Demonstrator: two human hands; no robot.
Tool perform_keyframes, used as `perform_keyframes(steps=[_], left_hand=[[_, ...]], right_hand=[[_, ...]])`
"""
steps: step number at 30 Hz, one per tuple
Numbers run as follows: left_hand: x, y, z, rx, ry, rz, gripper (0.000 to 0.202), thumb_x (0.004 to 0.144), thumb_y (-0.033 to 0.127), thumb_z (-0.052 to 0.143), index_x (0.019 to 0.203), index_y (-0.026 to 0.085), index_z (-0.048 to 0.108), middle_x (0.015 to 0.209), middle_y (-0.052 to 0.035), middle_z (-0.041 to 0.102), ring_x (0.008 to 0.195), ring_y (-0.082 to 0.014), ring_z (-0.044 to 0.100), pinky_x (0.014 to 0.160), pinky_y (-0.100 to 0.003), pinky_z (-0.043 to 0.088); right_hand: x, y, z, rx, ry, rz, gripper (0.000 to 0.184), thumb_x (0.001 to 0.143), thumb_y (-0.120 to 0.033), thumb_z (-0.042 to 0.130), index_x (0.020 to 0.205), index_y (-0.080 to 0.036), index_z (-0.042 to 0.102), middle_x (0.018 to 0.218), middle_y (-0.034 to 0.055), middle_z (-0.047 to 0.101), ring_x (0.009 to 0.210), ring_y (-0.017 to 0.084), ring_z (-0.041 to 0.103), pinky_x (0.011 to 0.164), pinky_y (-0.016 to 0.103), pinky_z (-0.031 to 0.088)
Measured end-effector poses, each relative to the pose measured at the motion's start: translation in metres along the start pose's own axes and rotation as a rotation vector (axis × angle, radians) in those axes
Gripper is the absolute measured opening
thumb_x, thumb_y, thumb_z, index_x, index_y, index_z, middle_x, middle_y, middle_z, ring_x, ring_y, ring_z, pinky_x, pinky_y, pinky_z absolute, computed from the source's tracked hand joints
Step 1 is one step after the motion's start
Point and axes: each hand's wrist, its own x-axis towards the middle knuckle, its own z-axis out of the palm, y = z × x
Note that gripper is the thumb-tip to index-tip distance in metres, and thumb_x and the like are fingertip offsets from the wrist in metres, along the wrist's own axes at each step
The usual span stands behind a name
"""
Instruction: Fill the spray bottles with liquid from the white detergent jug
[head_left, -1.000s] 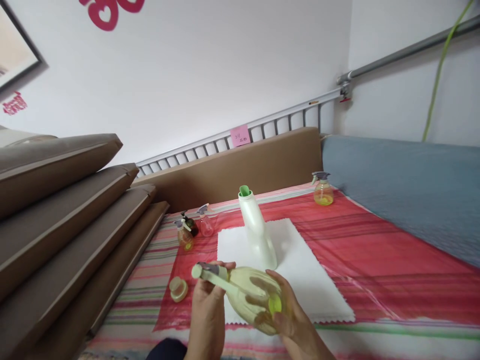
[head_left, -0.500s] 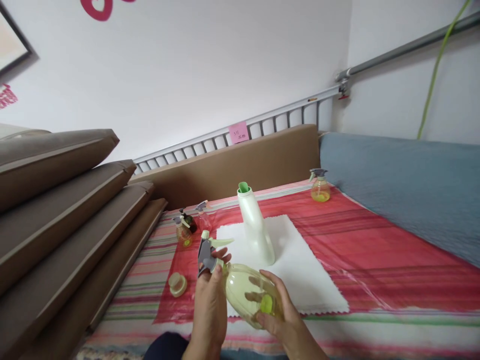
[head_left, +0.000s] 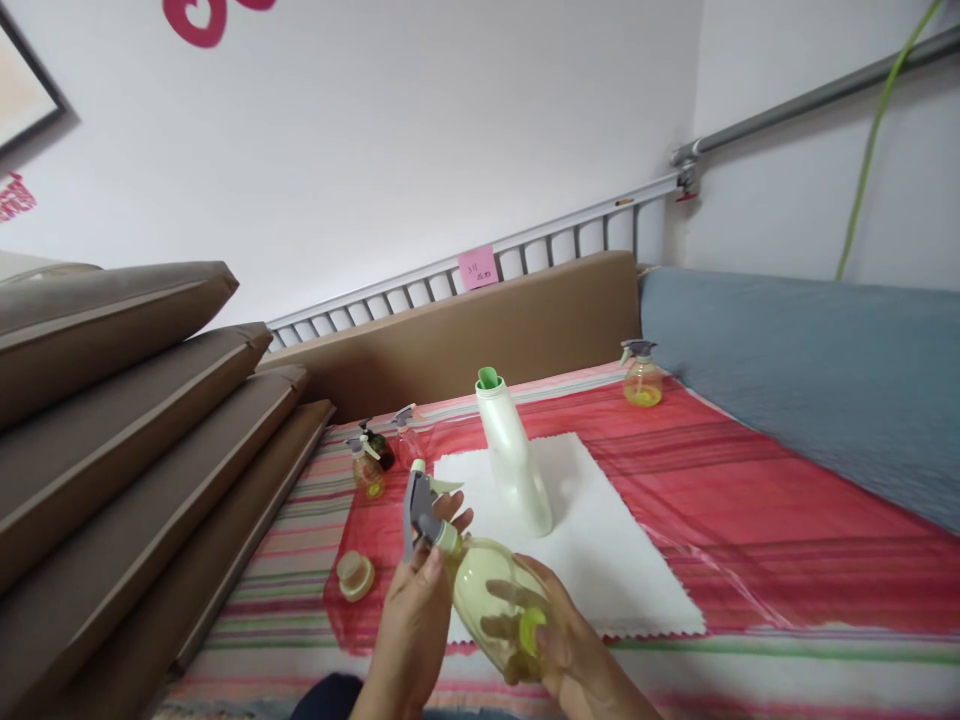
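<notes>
I hold a pale yellow-green clear spray bottle [head_left: 491, 605] tilted over the near edge of a white cloth [head_left: 592, 545]. My right hand [head_left: 570, 650] cups its round body from below. My left hand [head_left: 412, 620] pinches the neck just under the grey trigger head [head_left: 420, 500]. A tall white bottle [head_left: 514, 460] with a green spout stands on the cloth just beyond.
Three small spray bottles [head_left: 371, 465] stand at the cloth's far left and another [head_left: 641, 375] at the far right on the red striped cover. A cream cap [head_left: 354, 575] lies left of my hands. Brown cushions [head_left: 135, 400] are stacked on the left.
The spray bottle has turned in my hands: its trigger head, which lay sideways, now points up and has risen a little. My left hand's grip shifted to the neck.
</notes>
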Motion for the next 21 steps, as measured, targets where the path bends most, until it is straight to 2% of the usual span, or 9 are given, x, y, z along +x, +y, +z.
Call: perform_keyframes(steps=[2, 3, 6, 8, 12, 17, 21], left_hand=[[0.000, 0.004, -0.001, -0.006, -0.071, -0.014, 0.041, 0.067, 0.034, 0.074, 0.104, 0.018, 0.065, 0.104, -0.0111, 0.067, 0.106, -0.0288, 0.058, 0.097, -0.043, 0.037], [0.000, 0.004, -0.002, -0.002, -0.067, 0.009, 0.040, 0.066, 0.032, 0.076, 0.102, 0.018, 0.065, 0.100, -0.0100, 0.068, 0.101, -0.0277, 0.060, 0.095, -0.042, 0.039], [0.004, -0.001, -0.006, 0.035, 0.097, 0.131, 0.037, 0.062, 0.029, 0.079, 0.094, 0.019, 0.064, 0.085, -0.0044, 0.069, 0.088, -0.0218, 0.064, 0.087, -0.037, 0.044], [0.006, -0.006, -0.007, 0.051, 0.185, 0.148, 0.038, 0.062, 0.030, 0.079, 0.095, 0.020, 0.062, 0.089, -0.0046, 0.069, 0.088, -0.0213, 0.064, 0.086, -0.035, 0.046], [0.007, -0.008, -0.003, 0.002, 0.178, 0.079, 0.035, 0.065, 0.035, 0.076, 0.092, 0.017, 0.063, 0.101, -0.0099, 0.068, 0.093, -0.0249, 0.065, 0.088, -0.039, 0.047], [0.006, 0.013, 0.000, -0.140, 0.162, 0.105, 0.021, 0.071, 0.024, 0.071, 0.090, 0.019, 0.063, 0.093, -0.0031, 0.068, 0.093, -0.0181, 0.064, 0.091, -0.034, 0.046], [0.006, 0.046, -0.018, -0.222, 0.264, 0.182, 0.018, 0.063, 0.016, 0.074, 0.076, 0.018, 0.061, 0.080, 0.0028, 0.065, 0.066, -0.0094, 0.061, 0.073, -0.025, 0.053]], right_hand=[[0.000, 0.000, -0.001, 0.009, -0.030, 0.026, 0.077, 0.048, -0.055, 0.080, 0.112, -0.030, 0.046, 0.107, 0.0094, 0.060, 0.081, 0.027, 0.065, 0.074, 0.045, 0.047], [0.000, 0.000, 0.000, -0.005, -0.033, 0.019, 0.076, 0.049, -0.055, 0.079, 0.113, -0.030, 0.046, 0.108, 0.0099, 0.059, 0.082, 0.027, 0.065, 0.074, 0.044, 0.047], [-0.002, -0.002, 0.002, -0.126, 0.021, -0.075, 0.075, 0.048, -0.047, 0.083, 0.112, -0.032, 0.046, 0.115, 0.0094, 0.056, 0.092, 0.028, 0.061, 0.070, 0.040, 0.048], [-0.004, -0.003, 0.004, -0.192, 0.085, -0.135, 0.076, 0.047, -0.044, 0.084, 0.112, -0.034, 0.046, 0.120, 0.0091, 0.052, 0.096, 0.028, 0.058, 0.068, 0.039, 0.048], [-0.004, -0.003, 0.004, -0.168, 0.101, -0.081, 0.077, 0.049, -0.050, 0.081, 0.114, -0.032, 0.045, 0.118, 0.0102, 0.052, 0.093, 0.029, 0.059, 0.072, 0.043, 0.048], [-0.004, 0.003, -0.009, -0.193, 0.061, -0.028, 0.080, 0.045, -0.047, 0.083, 0.115, -0.032, 0.047, 0.116, 0.0088, 0.051, 0.090, 0.027, 0.059, 0.074, 0.042, 0.047], [-0.006, 0.006, -0.028, -0.221, 0.094, 0.022, 0.084, 0.043, -0.045, 0.083, 0.118, -0.033, 0.047, 0.120, 0.0088, 0.051, 0.097, 0.030, 0.058, 0.078, 0.044, 0.047]])
